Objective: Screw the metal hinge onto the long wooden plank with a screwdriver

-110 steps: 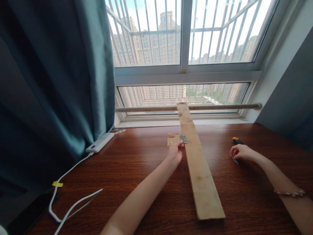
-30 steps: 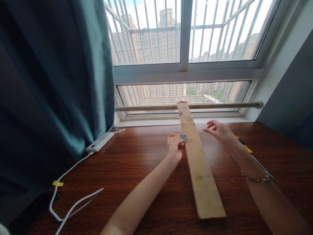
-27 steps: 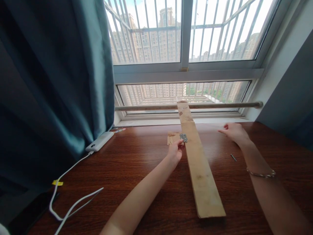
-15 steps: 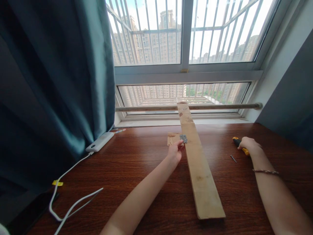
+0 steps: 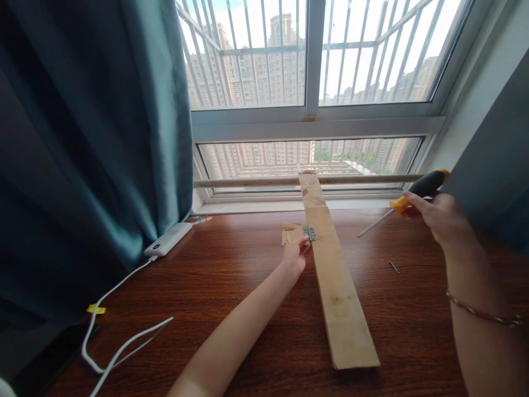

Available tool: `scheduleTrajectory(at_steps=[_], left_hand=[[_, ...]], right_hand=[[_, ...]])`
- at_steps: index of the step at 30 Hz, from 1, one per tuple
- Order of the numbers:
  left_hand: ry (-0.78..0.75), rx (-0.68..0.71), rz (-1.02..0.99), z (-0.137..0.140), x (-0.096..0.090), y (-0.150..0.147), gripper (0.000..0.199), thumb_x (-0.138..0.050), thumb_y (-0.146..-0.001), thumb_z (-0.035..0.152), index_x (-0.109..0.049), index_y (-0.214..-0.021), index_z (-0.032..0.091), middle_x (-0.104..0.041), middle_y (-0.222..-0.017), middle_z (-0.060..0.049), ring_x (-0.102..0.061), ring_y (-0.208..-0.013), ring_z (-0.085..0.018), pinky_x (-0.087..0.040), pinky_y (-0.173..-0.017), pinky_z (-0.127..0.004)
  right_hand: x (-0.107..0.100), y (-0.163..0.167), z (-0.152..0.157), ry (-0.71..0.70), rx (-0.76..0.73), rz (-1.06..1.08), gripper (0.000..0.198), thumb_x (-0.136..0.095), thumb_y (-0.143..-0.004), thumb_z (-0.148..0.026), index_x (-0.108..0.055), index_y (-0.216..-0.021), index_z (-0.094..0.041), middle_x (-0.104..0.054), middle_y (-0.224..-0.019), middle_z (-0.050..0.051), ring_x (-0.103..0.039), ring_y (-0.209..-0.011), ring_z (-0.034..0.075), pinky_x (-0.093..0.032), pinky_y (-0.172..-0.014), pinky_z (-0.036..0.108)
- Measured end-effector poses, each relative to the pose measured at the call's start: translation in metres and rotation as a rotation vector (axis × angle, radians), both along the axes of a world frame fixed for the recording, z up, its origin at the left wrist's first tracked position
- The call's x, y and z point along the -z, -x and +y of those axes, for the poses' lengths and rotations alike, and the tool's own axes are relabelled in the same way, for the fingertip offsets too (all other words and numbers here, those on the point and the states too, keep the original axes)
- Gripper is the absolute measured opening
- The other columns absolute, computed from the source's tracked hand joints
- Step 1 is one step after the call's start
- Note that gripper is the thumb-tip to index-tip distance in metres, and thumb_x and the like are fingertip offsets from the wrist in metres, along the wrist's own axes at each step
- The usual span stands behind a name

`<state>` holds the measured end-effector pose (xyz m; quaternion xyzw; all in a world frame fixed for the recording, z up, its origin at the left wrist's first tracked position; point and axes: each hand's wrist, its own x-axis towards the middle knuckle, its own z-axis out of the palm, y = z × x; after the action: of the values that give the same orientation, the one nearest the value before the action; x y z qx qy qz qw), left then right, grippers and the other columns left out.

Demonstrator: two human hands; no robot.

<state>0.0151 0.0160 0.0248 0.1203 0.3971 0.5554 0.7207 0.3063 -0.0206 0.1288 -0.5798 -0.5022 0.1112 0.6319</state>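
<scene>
In the head view, my right hand [image 5: 440, 218] is closed around a yellow-and-black screwdriver [image 5: 425, 186], raised above the table with its metal shaft slanting down to the left. My left hand [image 5: 296, 255] pinches at the lower edge of a small metal hinge [image 5: 309, 233]. One leaf of the hinge lies on the long pale wooden board [image 5: 341, 298], the other on a small piece of wood [image 5: 291, 234] to its left. The fingertips partly cover the small piece. A screw [image 5: 394, 267] lies on the table right of the board.
The board's far end reaches the metal rail [image 5: 256, 182] before the window. On the left of the brown table [image 5: 231, 275] lie a white power bank [image 5: 169, 240] with a white cable [image 5: 119, 284] and a yellow scrap [image 5: 96, 310]. A blue curtain [image 5: 165, 110] hangs there.
My right hand has lifted the screwdriver off the table, up and to the right, and its shaft now shows. My left hand stays at the hinge.
</scene>
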Motion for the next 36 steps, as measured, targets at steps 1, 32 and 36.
scheduleTrajectory(at_steps=[1,32,36], left_hand=[[-0.005,0.001,0.003,0.0,0.0,0.0,0.015,-0.057,-0.068,-0.001,-0.055,-0.063,0.012,-0.062,-0.06,-0.002,-0.053,-0.05,-0.008,-0.045,-0.055,-0.021],[-0.008,-0.004,0.009,-0.001,-0.003,-0.001,0.015,-0.057,-0.068,-0.002,-0.056,-0.062,0.012,-0.063,-0.061,-0.003,-0.055,-0.052,-0.008,-0.046,-0.056,-0.02],[-0.008,-0.008,0.0,-0.002,-0.004,-0.001,0.015,-0.056,-0.068,-0.003,-0.056,-0.062,0.012,-0.063,-0.061,-0.003,-0.056,-0.053,-0.009,-0.047,-0.058,-0.021]], right_hand=[[-0.006,0.022,-0.006,0.024,-0.055,0.115,0.03,-0.071,-0.065,-0.043,-0.06,-0.071,-0.015,-0.065,-0.066,0.014,-0.06,-0.048,0.019,-0.049,-0.047,0.032],[0.006,0.127,-0.02,-0.024,-0.357,-0.132,0.034,-0.058,-0.077,-0.047,-0.055,-0.088,-0.014,-0.065,-0.069,0.005,-0.058,-0.048,0.014,-0.051,-0.049,0.03],[0.002,0.142,-0.031,0.015,-0.479,-0.07,0.036,-0.059,-0.077,-0.047,-0.056,-0.095,-0.016,-0.062,-0.067,0.002,-0.055,-0.044,0.012,-0.05,-0.043,0.029]])
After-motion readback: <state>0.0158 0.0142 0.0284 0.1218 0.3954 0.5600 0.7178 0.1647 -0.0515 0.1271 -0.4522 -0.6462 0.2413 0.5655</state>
